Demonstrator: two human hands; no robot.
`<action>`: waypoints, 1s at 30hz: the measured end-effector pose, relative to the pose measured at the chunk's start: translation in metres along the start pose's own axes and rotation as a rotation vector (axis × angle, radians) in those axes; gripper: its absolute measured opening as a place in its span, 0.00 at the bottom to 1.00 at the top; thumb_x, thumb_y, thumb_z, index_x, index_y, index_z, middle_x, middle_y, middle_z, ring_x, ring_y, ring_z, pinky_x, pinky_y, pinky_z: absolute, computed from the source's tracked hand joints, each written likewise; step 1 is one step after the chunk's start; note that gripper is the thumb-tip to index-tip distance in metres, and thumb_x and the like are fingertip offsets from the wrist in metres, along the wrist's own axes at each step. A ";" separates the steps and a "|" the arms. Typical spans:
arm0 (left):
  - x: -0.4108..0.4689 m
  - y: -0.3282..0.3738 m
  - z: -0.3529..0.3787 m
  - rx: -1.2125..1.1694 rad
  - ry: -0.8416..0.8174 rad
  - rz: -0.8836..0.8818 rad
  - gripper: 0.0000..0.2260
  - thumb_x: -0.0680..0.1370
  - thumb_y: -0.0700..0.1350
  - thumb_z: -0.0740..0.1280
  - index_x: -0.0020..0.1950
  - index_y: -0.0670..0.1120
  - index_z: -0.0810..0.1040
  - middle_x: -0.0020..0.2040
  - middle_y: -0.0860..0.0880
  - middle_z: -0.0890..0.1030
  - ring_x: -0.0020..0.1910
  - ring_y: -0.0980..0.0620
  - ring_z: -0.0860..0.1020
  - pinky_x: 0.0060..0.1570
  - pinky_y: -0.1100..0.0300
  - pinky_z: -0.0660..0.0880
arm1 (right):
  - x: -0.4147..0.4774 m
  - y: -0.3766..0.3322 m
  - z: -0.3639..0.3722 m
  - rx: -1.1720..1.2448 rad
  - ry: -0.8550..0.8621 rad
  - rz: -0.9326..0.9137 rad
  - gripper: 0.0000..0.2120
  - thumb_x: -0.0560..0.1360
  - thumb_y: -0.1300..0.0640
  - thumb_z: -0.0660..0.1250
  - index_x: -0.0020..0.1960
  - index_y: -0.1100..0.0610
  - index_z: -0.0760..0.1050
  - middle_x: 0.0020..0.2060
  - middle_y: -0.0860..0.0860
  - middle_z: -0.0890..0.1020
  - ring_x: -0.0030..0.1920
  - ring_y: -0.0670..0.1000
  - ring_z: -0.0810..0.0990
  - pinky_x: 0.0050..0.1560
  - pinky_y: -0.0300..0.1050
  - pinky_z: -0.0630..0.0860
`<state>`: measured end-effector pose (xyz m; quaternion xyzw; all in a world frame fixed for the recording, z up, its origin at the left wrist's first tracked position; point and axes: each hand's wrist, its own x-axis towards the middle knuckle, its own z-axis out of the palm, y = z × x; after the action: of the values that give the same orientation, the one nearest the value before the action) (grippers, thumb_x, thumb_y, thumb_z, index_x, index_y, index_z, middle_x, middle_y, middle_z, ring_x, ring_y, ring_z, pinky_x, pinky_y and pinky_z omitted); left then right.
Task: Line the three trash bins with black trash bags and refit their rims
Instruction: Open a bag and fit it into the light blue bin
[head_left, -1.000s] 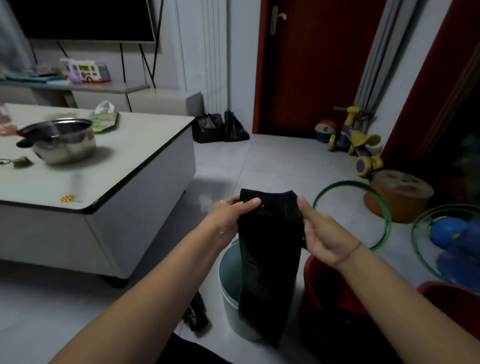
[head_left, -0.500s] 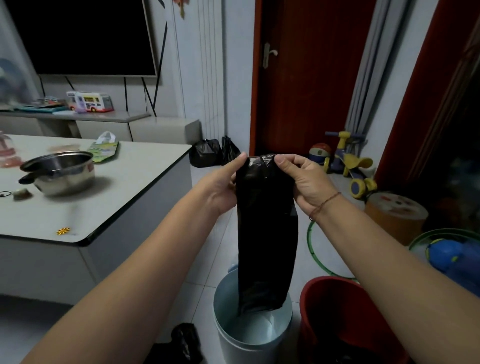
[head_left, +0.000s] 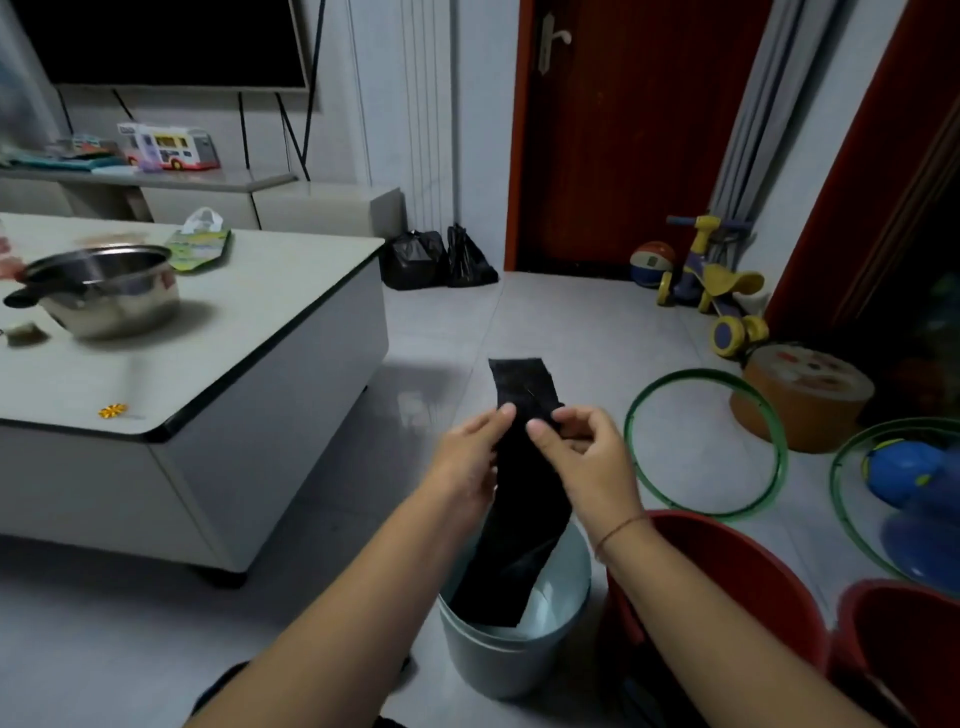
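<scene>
A white table (head_left: 270, 332) fills the left of a tiled living room, a steel pot (head_left: 109, 296) standing on its top. On the floor in front of the person stand three bins: a pale bin (head_left: 498, 665) in the middle, a red bin (head_left: 727, 582) just to its right, and a second red bin (head_left: 893, 644) at the right edge. Two green rims (head_left: 639, 452) lie flat on the tiles beyond the red bins, apart from them. A folded black bag (head_left: 524, 499) hangs upright over the pale bin, its lower end dipping inside the bin's mouth and its top edge standing free above the hands. The left hand (head_left: 467, 462) pinches the bag's left edge between thumb and fingers. The right hand (head_left: 587, 462) grips the right edge, thumb pressed on the front of the plastic and fingers curled behind.
</scene>
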<state>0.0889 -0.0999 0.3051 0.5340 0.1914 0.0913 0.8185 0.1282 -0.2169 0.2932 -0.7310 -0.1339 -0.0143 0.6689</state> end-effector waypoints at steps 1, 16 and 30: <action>-0.001 -0.011 0.000 -0.014 0.013 -0.024 0.14 0.80 0.49 0.62 0.53 0.40 0.81 0.45 0.41 0.84 0.39 0.48 0.82 0.38 0.62 0.78 | -0.006 0.011 0.004 -0.020 -0.038 0.017 0.14 0.69 0.49 0.74 0.49 0.51 0.74 0.48 0.52 0.79 0.43 0.49 0.78 0.44 0.35 0.75; 0.007 -0.035 -0.010 0.219 -0.089 0.004 0.41 0.70 0.74 0.43 0.50 0.47 0.85 0.49 0.43 0.85 0.53 0.50 0.82 0.60 0.54 0.74 | 0.011 0.047 0.001 -0.014 -0.002 0.073 0.08 0.73 0.58 0.69 0.37 0.55 0.73 0.34 0.52 0.77 0.37 0.50 0.75 0.42 0.46 0.74; 0.030 -0.026 -0.056 -0.194 0.412 0.021 0.13 0.77 0.50 0.68 0.40 0.41 0.79 0.35 0.48 0.83 0.29 0.54 0.77 0.46 0.60 0.76 | 0.051 0.063 -0.051 0.627 0.229 0.598 0.15 0.75 0.47 0.66 0.45 0.60 0.76 0.40 0.54 0.79 0.40 0.53 0.80 0.45 0.51 0.78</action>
<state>0.0914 -0.0527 0.2554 0.4246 0.3392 0.2247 0.8088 0.1987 -0.2625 0.2477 -0.4931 0.1601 0.1401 0.8436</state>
